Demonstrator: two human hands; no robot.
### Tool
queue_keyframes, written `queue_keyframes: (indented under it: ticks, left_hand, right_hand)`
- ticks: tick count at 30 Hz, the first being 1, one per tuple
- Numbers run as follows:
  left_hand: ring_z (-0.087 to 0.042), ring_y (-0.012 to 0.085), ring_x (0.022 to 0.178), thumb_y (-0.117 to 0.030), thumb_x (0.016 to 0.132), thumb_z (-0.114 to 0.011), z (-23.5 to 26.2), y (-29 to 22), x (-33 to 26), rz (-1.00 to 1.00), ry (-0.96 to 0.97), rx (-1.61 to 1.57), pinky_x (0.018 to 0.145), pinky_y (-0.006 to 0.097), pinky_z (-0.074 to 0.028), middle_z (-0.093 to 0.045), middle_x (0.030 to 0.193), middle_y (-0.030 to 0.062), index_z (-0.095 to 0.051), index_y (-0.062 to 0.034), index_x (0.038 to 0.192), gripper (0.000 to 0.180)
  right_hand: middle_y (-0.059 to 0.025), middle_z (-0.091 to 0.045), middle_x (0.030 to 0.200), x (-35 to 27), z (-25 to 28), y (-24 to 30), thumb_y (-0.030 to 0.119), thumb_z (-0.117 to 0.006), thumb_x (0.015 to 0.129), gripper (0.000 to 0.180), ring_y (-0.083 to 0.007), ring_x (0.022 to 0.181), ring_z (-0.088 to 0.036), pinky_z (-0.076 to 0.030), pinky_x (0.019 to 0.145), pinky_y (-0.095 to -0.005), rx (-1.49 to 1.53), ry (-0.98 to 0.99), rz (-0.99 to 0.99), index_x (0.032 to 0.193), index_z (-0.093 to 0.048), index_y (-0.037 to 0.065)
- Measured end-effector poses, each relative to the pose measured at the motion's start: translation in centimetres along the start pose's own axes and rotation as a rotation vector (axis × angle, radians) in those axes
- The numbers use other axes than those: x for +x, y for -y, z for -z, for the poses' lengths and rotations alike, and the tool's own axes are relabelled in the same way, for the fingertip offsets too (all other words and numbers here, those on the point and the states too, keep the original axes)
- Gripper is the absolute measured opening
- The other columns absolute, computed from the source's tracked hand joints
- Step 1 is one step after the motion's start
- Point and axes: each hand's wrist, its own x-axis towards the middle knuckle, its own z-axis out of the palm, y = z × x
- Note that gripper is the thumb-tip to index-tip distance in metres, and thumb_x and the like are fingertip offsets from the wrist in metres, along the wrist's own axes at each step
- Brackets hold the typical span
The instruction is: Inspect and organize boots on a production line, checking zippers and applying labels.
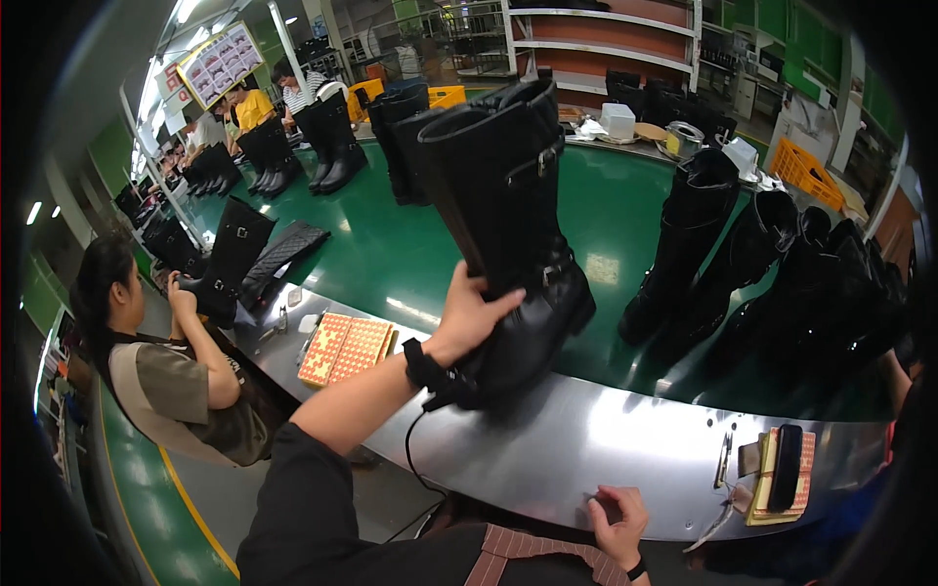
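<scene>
Left hand [474,311] has a tall black boot [503,186], grip firm round the ankle and instep, thumb near the lower buckle. Boot tilted, shaft up, toe angled down toward the wearer, over where the green part of the tabletop [611,234] meets its steel front strip [606,439]; toe blurred, can't tell if it touches. Black band [426,373] on left wrist, black cord [410,454] running down from there. Right hand [618,523] at the strip's front edge, grip loosely curled, narrow gap between thumb and fingers, dark band on that wrist too. Left along the strip: red-and-yellow patterned pad [342,347]. Right: similar patterned pad [805,474], black oblong item [785,469] on top, slim metal tool [723,459] just beside. Row of black boots [689,230] standing close together on the green, right side; more boots [332,142] far left. Co-worker [166,352] seated at left, hands on another black boot [234,249]. Back: white tub [617,120], orange crate [805,174], shelf [601,41].
</scene>
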Motion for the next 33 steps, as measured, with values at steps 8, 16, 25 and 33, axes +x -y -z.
queue_keyframes:
  ticks: [8,16,25,33]
  left_hand:
    - [-0.043,0.0377,0.127,-0.046,0.074,-0.080,0.0,9.2,28.7,-0.224,-0.206,0.508,0.110,0.044,-0.034,-0.046,0.137,0.0248,-0.071,0.0053,0.103,0.060]
    - [0.001,0.0491,0.148,-0.084,0.061,-0.065,-5.0,19.2,32.7,0.269,0.028,1.291,0.109,0.075,-0.007,0.007,0.163,0.0220,-0.036,-0.0349,0.152,0.107]
    - [0.004,0.0416,0.151,-0.068,0.074,-0.069,-3.1,18.7,29.3,0.232,0.153,1.289,0.113,0.071,-0.006,0.003,0.165,0.0168,-0.029,-0.0219,0.156,0.102]
    - [-0.011,0.0288,0.151,-0.049,0.086,-0.068,-1.3,16.0,24.2,0.129,0.333,1.315,0.116,0.067,-0.013,-0.020,0.163,0.0068,-0.027,-0.0134,0.154,0.088]
  right_hand:
    - [-0.0130,-0.068,0.085,1.7,-0.6,1.9,-0.003,-0.077,0.074,0.022,-0.0320,0.079,-0.064,-0.051,0.073,-0.0382,-0.096,-0.006,0.160,0.094,-0.069,0.002]
    - [-0.0132,-0.068,0.086,5.0,-1.8,-1.9,-0.004,-0.077,0.073,0.024,-0.0320,0.079,-0.064,-0.052,0.072,-0.0381,-0.149,0.025,0.055,0.095,-0.069,0.002]
    - [-0.0135,-0.068,0.087,2.6,-0.9,1.0,-0.005,-0.077,0.073,0.026,-0.0320,0.079,-0.064,-0.052,0.072,-0.0379,-0.168,0.058,0.060,0.096,-0.068,0.002]
    - [-0.0123,-0.069,0.089,2.2,-1.6,3.1,-0.002,-0.077,0.072,0.024,-0.0311,0.084,-0.065,-0.052,0.074,-0.0387,-0.234,-0.032,0.094,0.092,-0.068,0.005]
